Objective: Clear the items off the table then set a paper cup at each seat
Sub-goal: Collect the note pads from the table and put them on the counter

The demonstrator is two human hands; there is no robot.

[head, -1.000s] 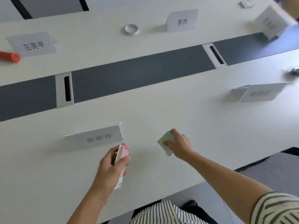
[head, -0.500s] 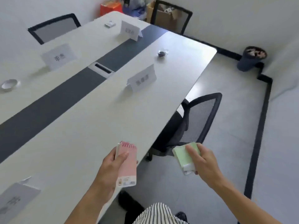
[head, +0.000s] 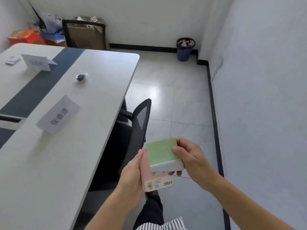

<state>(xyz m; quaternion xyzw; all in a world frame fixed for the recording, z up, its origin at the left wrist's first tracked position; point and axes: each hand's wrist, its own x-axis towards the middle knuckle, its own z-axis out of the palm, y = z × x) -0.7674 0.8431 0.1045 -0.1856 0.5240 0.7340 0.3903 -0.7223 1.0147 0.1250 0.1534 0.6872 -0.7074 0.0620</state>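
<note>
Off the table's right side, above the floor, my left hand (head: 132, 173) holds a pink notepad (head: 147, 178) by its left edge. My right hand (head: 191, 160) grips a green-topped pad of sticky notes (head: 162, 151) and holds it on top of the pink notepad. The long white table (head: 66, 163) fills the left of the view. On it lie a small dark object in clear wrap (head: 80, 76) and a small silver packet (head: 12, 60) at the far left. No paper cup is in view.
Two folded name cards (head: 58, 115) (head: 37, 62) stand on the table. A black mesh chair (head: 132, 130) is pushed under its right edge. A dark waste bin (head: 185, 49) stands by the far wall, with another chair (head: 84, 35) and boxes in the corner.
My view has swung right, away from the table. My right hand lifted the green pad off the table and brought it onto the pink notepad in my left hand.
</note>
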